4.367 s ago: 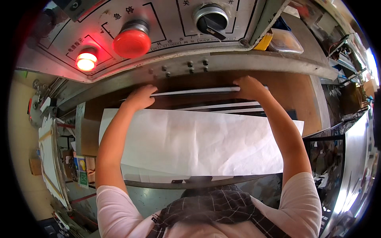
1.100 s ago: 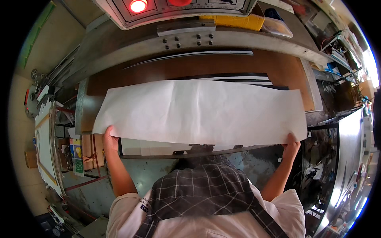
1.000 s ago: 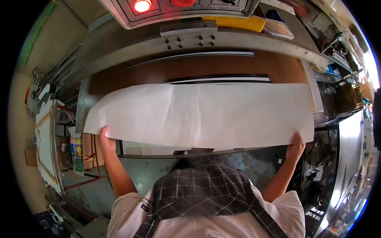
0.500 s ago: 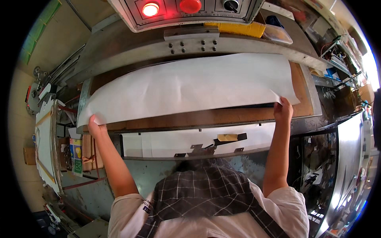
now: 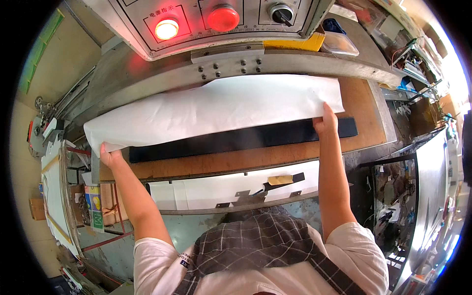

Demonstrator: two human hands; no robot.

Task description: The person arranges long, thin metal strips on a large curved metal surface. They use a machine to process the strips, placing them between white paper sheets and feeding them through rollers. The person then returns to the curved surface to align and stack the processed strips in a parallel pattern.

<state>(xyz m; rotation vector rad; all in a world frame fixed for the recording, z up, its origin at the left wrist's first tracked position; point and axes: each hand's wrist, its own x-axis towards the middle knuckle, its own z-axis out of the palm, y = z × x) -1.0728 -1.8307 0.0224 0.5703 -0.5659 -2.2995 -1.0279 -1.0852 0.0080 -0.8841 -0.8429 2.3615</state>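
Observation:
A long white sheet is lifted and folded back toward the machine, arching over the brown work table. My left hand grips its near left corner. My right hand grips its near right edge. Under the raised sheet lies a long black strip, flat on the table and running from left to right.
A grey machine panel with a lit orange lamp, a red push button and a rotary switch rises behind the table. A lower white shelf carries small tools. Cluttered benches stand at right, boards and boxes at left.
Both hands went from the far edge to the sheet's near corners, then lifted and swung them away toward the machine. The black strip under the sheet now shows.

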